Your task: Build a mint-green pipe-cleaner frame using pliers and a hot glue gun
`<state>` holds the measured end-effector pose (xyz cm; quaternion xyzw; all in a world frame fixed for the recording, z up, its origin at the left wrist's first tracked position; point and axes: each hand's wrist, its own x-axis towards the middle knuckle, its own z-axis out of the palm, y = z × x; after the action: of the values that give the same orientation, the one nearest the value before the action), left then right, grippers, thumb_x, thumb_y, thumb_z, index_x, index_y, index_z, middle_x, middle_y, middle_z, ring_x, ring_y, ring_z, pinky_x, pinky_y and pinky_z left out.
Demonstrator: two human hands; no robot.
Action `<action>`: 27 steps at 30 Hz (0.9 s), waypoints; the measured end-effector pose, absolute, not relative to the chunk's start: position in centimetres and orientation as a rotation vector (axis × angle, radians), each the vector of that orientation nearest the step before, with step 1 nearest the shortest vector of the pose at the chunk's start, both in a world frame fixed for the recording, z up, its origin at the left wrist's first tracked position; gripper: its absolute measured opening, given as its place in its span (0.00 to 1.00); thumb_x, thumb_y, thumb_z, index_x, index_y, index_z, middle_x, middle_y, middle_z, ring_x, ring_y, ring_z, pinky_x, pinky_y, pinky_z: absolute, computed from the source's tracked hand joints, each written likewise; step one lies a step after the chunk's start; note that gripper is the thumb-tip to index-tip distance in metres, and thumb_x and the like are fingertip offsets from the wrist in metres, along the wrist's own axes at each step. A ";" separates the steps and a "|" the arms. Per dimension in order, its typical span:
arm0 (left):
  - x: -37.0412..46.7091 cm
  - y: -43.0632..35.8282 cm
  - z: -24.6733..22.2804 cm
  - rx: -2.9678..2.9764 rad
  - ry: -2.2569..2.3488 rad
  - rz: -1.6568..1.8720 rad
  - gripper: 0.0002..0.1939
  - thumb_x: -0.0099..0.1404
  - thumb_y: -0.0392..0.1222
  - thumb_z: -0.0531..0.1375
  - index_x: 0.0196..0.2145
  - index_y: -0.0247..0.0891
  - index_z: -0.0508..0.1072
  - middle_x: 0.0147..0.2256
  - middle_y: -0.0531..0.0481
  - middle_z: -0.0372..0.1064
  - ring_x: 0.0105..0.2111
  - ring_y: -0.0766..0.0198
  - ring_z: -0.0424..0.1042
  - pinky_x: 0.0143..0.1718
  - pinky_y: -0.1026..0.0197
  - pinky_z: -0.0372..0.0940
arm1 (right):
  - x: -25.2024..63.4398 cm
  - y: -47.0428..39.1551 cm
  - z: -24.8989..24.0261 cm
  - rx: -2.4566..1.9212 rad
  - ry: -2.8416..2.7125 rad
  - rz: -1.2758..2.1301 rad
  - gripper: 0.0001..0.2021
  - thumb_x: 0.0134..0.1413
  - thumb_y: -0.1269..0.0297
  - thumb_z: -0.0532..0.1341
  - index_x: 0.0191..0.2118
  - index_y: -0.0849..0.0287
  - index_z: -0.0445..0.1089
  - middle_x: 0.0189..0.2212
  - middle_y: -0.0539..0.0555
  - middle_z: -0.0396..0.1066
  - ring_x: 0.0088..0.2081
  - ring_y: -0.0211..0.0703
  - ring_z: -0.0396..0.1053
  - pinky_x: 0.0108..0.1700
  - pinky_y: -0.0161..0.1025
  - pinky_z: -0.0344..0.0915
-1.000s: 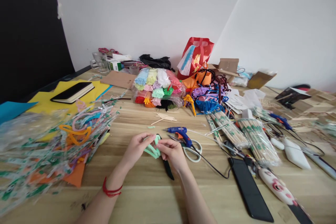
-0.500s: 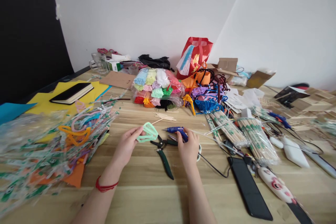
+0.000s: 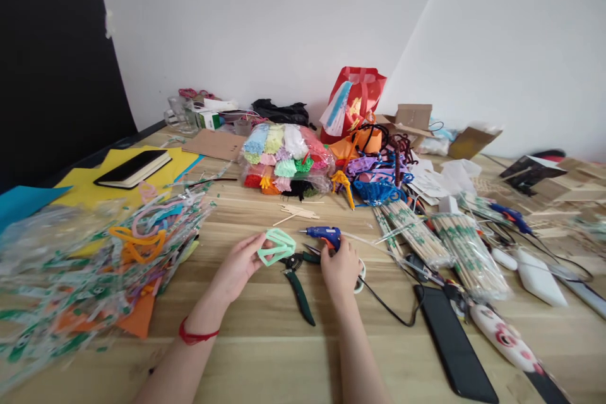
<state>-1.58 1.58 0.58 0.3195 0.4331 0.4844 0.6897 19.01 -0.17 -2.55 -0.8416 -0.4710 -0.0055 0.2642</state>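
My left hand (image 3: 241, 263) pinches a mint-green frame of bent pipe cleaners (image 3: 277, 246) between thumb and fingers, held up over the table. A red cord circles that wrist. My right hand (image 3: 341, 265) has its fingers closed about the handle of a blue hot glue gun (image 3: 323, 233), whose nozzle points left towards the green frame without touching it. Beneath and between the hands lie pruning shears (image 3: 299, 293) with dark green handles. A pair of scissors (image 3: 360, 276) is partly hidden under my right hand.
Wooden sticks (image 3: 298, 211) lie ahead. Wrappers (image 3: 108, 284) heap at left near a black notebook (image 3: 133, 168). A bag of coloured pipe cleaners (image 3: 284, 161) stands behind. At right are bagged sticks (image 3: 468, 255), a phone (image 3: 454, 344) and the gun's cable (image 3: 386, 303).
The green frame has turned in my left hand and moved slightly right. My right hand sits a little lower on the glue gun, so more of its body shows.
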 end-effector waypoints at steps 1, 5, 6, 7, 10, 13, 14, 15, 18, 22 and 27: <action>-1.6 1.6 0.5 0.729 0.974 1.091 0.13 0.52 0.46 0.66 0.32 0.34 0.76 0.32 0.42 0.75 0.33 0.59 0.74 0.35 0.59 0.69 | 19.2 -0.2 -2.4 -2.245 -1.237 0.011 0.23 0.50 0.62 0.55 0.52 0.66 0.66 0.42 0.67 0.72 0.45 0.62 0.67 0.43 0.49 0.56; -1.9 1.8 0.0 0.784 1.043 1.129 0.16 0.50 0.46 0.67 0.34 0.35 0.77 0.35 0.43 0.75 0.37 0.58 0.73 0.38 0.60 0.68 | 19.6 -0.6 -1.9 -2.049 -1.101 0.101 0.25 0.48 0.60 0.56 0.52 0.64 0.66 0.44 0.65 0.71 0.45 0.58 0.68 0.44 0.47 0.59; -1.9 1.8 0.0 0.793 1.057 1.133 0.16 0.49 0.45 0.67 0.36 0.36 0.77 0.36 0.44 0.76 0.39 0.58 0.73 0.38 0.61 0.68 | 19.6 -0.7 -1.8 -1.998 -1.075 0.128 0.25 0.47 0.60 0.57 0.52 0.64 0.66 0.44 0.64 0.71 0.45 0.58 0.69 0.44 0.46 0.60; -1.9 1.8 0.0 0.800 1.059 1.132 0.16 0.49 0.44 0.67 0.37 0.37 0.77 0.38 0.44 0.76 0.40 0.58 0.73 0.39 0.61 0.67 | 19.6 -0.8 -1.6 -1.952 -1.056 0.158 0.26 0.47 0.59 0.57 0.52 0.65 0.66 0.44 0.64 0.71 0.44 0.57 0.69 0.44 0.45 0.61; -1.8 1.7 0.3 0.792 1.004 1.125 0.17 0.49 0.42 0.67 0.39 0.37 0.77 0.40 0.43 0.75 0.43 0.57 0.72 0.43 0.60 0.67 | 19.3 -1.1 -1.3 -1.827 -1.054 0.259 0.27 0.46 0.57 0.59 0.53 0.66 0.65 0.44 0.65 0.70 0.44 0.55 0.69 0.46 0.46 0.62; -1.3 1.5 0.7 0.759 0.974 1.159 0.18 0.48 0.41 0.68 0.39 0.36 0.76 0.40 0.44 0.75 0.41 0.59 0.73 0.44 0.59 0.67 | 18.6 -1.3 -1.1 -1.714 -1.104 0.315 0.29 0.44 0.55 0.62 0.52 0.66 0.65 0.45 0.65 0.69 0.45 0.55 0.68 0.47 0.46 0.63; -1.1 1.4 0.8 0.750 0.981 1.181 0.18 0.48 0.41 0.68 0.39 0.36 0.76 0.39 0.45 0.76 0.40 0.60 0.73 0.44 0.59 0.67 | 18.3 -1.4 -1.1 -1.692 -1.123 0.315 0.29 0.44 0.55 0.62 0.52 0.66 0.66 0.44 0.65 0.69 0.44 0.54 0.68 0.47 0.46 0.63; -0.9 1.3 0.8 0.744 0.988 1.203 0.18 0.48 0.40 0.68 0.39 0.36 0.76 0.39 0.46 0.76 0.39 0.60 0.74 0.44 0.59 0.68 | 18.1 -1.5 -1.0 -1.682 -1.141 0.305 0.29 0.43 0.54 0.63 0.51 0.66 0.66 0.44 0.65 0.69 0.43 0.54 0.68 0.46 0.46 0.63; -0.4 1.0 0.9 0.730 0.980 1.235 0.18 0.48 0.41 0.68 0.38 0.36 0.76 0.36 0.48 0.76 0.37 0.61 0.74 0.43 0.59 0.68 | 17.4 -1.7 -0.7 -1.670 -1.203 0.253 0.27 0.44 0.56 0.63 0.50 0.68 0.67 0.41 0.64 0.70 0.41 0.52 0.69 0.44 0.45 0.64; -0.1 0.8 0.9 0.734 0.948 1.218 0.17 0.48 0.41 0.68 0.38 0.35 0.76 0.35 0.49 0.76 0.36 0.63 0.74 0.42 0.60 0.69 | 17.0 -1.9 -0.7 -1.654 -1.257 0.221 0.22 0.49 0.58 0.59 0.49 0.66 0.68 0.37 0.62 0.72 0.37 0.51 0.70 0.42 0.44 0.65; 0.0 0.8 0.3 0.839 0.999 1.257 0.20 0.49 0.44 0.68 0.41 0.35 0.75 0.37 0.48 0.75 0.36 0.62 0.73 0.41 0.59 0.70 | 17.0 -1.8 -1.2 -1.630 -1.295 0.180 0.21 0.51 0.57 0.59 0.48 0.65 0.68 0.37 0.62 0.73 0.39 0.52 0.69 0.42 0.45 0.64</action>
<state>0.00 0.84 0.26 0.3643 0.4338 0.5460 0.6172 17.02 -1.78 -1.18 -0.6747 -0.5360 0.0744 0.5020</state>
